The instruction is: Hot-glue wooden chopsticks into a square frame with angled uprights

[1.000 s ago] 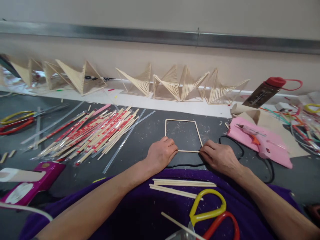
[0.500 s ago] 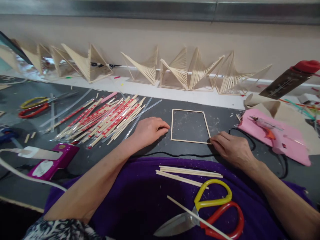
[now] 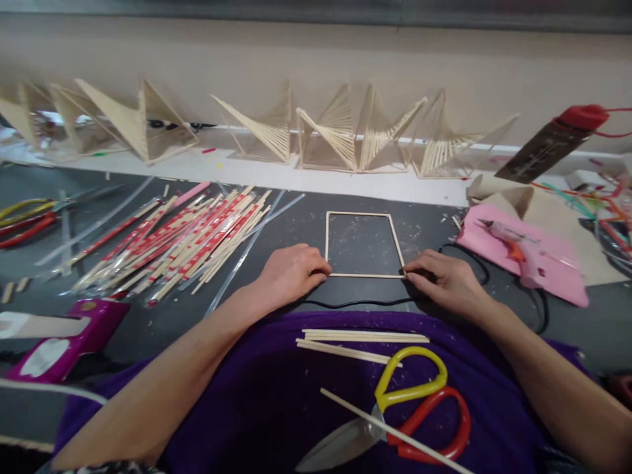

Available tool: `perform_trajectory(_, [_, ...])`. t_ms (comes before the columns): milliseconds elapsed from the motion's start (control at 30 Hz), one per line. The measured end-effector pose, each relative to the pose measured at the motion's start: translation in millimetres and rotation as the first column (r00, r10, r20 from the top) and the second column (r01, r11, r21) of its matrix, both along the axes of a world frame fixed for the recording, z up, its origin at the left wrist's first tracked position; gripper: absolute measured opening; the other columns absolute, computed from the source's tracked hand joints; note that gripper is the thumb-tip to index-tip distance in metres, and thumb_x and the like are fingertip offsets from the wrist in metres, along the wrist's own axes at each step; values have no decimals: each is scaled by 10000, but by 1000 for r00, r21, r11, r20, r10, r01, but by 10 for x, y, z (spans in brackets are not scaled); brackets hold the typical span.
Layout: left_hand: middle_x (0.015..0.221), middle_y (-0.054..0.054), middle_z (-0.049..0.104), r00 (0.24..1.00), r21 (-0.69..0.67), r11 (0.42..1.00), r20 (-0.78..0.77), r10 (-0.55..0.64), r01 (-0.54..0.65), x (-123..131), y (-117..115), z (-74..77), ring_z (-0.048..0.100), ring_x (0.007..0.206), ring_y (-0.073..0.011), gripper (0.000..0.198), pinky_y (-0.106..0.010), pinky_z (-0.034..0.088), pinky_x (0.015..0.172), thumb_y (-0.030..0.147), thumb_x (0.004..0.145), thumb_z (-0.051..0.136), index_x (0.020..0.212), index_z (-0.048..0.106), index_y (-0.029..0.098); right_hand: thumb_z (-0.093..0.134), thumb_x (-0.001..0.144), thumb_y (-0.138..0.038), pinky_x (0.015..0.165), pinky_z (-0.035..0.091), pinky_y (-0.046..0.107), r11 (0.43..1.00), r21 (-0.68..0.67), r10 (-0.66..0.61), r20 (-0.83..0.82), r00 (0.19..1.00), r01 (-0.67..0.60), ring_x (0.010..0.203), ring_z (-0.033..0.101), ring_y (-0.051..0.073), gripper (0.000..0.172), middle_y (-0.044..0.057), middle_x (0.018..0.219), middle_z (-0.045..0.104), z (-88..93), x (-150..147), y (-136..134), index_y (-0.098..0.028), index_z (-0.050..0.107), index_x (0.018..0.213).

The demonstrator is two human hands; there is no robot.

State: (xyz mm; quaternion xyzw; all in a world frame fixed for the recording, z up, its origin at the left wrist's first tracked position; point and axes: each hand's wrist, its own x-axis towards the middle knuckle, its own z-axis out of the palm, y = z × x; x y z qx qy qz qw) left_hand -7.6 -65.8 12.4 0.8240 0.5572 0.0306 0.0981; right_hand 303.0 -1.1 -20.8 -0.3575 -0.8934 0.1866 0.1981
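A square frame of thin wooden sticks (image 3: 365, 275) lies flat on the dark grey table between my hands. My left hand (image 3: 299, 271) pinches its near left corner between thumb and fingers. At the near right corner, my right hand (image 3: 439, 276) grips the frame with its fingertips. Several loose wooden sticks (image 3: 365, 336) rest on the purple cloth (image 3: 237, 395) over my lap. Scissors (image 3: 415, 395) with one yellow and one red handle lie there too, with a single stick (image 3: 365, 415) across them.
Several twisted stick models (image 3: 326, 131) stand along the wall. Stick bundles in red-marked wrappers (image 3: 197, 230) lie at left, with a purple power strip (image 3: 74, 336) and another pair of scissors (image 3: 34, 214). A pink glue gun (image 3: 523, 253) and a red-capped bottle (image 3: 553, 141) are at right.
My left hand has come to the frame's near left corner, where it was just beside the left side before. My right hand stays at the right corner. The whole view has shifted slightly.
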Motion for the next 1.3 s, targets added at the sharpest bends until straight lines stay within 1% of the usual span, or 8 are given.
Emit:
perform_trajectory(100, [917, 21, 686, 1000, 2, 1000, -7, 17, -17, -1, 19, -11, 588, 907, -157, 177, -263, 428, 731, 284, 870, 525, 916, 695, 265, 553, 831, -210, 661, 442, 231, 995, -100, -14, -4, 1000, 13, 715, 610, 116, 139, 12, 842, 650, 38, 6, 20, -213, 678, 891])
perform_trajectory(200, [916, 17, 689, 1000, -2, 1000, 1, 24, -24, 5, 31, -9, 588, 904, -161, 179, -269, 430, 734, 278, 867, 522, 910, 695, 256, 568, 813, -197, 617, 426, 225, 991, -131, -20, 24, 1000, 23, 658, 590, 102, 143, 7, 844, 638, 59, 12, 27, -211, 681, 899])
perform_trajectory(300, [913, 16, 690, 999, -9, 999, 1, 37, -37, 13, 33, -6, 590, 899, -167, 185, -272, 432, 722, 281, 866, 517, 900, 697, 253, 572, 820, -198, 602, 415, 217, 995, -102, 5, 40, 999, -1, 647, 576, 93, 142, 9, 863, 631, 50, 19, 30, -213, 682, 909])
perform_trajectory(467, [924, 18, 686, 1000, -4, 1000, -7, 27, -27, 16, 31, -16, 587, 895, -165, 196, -273, 430, 720, 282, 872, 507, 907, 699, 261, 569, 855, -232, 646, 425, 210, 998, -32, 47, 14, 999, -47, 743, 595, 107, 163, 25, 923, 634, -9, 12, 29, -217, 680, 974])
perform_trajectory(567, [918, 15, 684, 1000, 6, 1000, -13, 27, -27, 14, 30, -29, 585, 892, -164, 193, -270, 426, 711, 280, 874, 509, 898, 700, 260, 565, 868, -258, 648, 426, 204, 998, -9, 62, 2, 998, -62, 749, 598, 103, 170, 23, 948, 634, -54, -5, 20, -234, 681, 989])
perform_trajectory(800, [902, 18, 677, 1000, 28, 999, 2, 16, -16, 7, 17, -63, 579, 890, -160, 178, -265, 418, 709, 279, 878, 515, 892, 692, 263, 530, 889, -259, 646, 429, 205, 998, 41, 46, 44, 998, -48, 739, 611, 106, 155, 22, 908, 636, -93, -28, 5, -229, 679, 919])
perform_trajectory(1133, [890, 14, 672, 1000, 7, 1000, 4, 25, -25, 11, 8, -58, 572, 877, -168, 170, -271, 413, 692, 269, 879, 518, 884, 687, 257, 510, 900, -256, 653, 440, 207, 997, 56, 50, 23, 998, -51, 756, 620, 112, 157, 23, 886, 652, -102, -71, -26, -214, 662, 894])
perform_trajectory(1300, [872, 7, 672, 1000, 28, 1000, 7, -7, 7, -1, 4, -59, 569, 862, -166, 180, -269, 416, 693, 260, 886, 502, 877, 681, 250, 513, 898, -260, 647, 446, 208, 996, 84, 18, 1, 1000, -18, 746, 616, 111, 151, 25, 875, 641, -144, -84, -53, -211, 656, 893])
